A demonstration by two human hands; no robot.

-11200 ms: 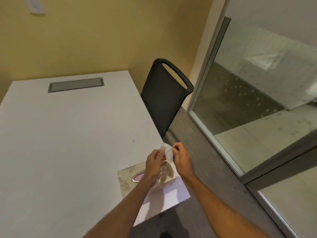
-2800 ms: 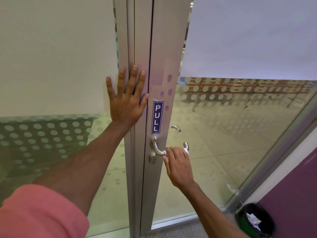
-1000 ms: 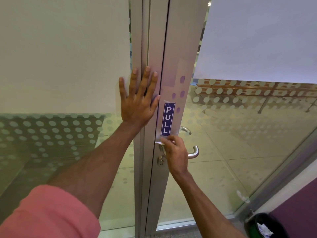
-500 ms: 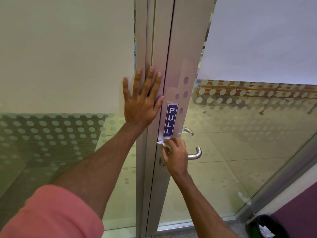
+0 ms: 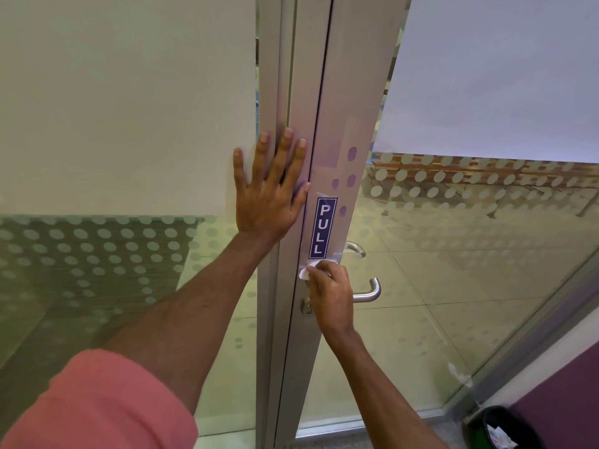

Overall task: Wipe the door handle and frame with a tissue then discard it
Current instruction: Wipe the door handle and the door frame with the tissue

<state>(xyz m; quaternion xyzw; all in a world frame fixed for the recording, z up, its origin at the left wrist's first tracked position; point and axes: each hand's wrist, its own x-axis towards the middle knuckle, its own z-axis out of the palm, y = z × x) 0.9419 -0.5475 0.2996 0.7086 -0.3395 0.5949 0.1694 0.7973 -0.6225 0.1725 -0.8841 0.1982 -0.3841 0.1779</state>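
Note:
A glass door with a silver metal frame (image 5: 343, 92) fills the view, with a blue PULL sticker (image 5: 322, 227) on the frame. My right hand (image 5: 332, 294) presses a small white tissue (image 5: 308, 270) against the frame just below the sticker, covering the base of the silver lever handle (image 5: 368, 294). The handle's free end sticks out to the right of my hand. My left hand (image 5: 269, 192) lies flat with fingers spread on the fixed frame post, left of the sticker.
A black bin (image 5: 499, 431) with crumpled paper inside stands on the floor at the lower right, beside a purple wall (image 5: 570, 393). Frosted dotted glass panels (image 5: 97, 254) flank the door. A second handle (image 5: 355, 247) shows through the glass.
Over the last second my right hand has kept the tissue on the frame under the sticker, shifting slightly left. Earlier it rubbed the lever handle. My left hand stays flat on the post.

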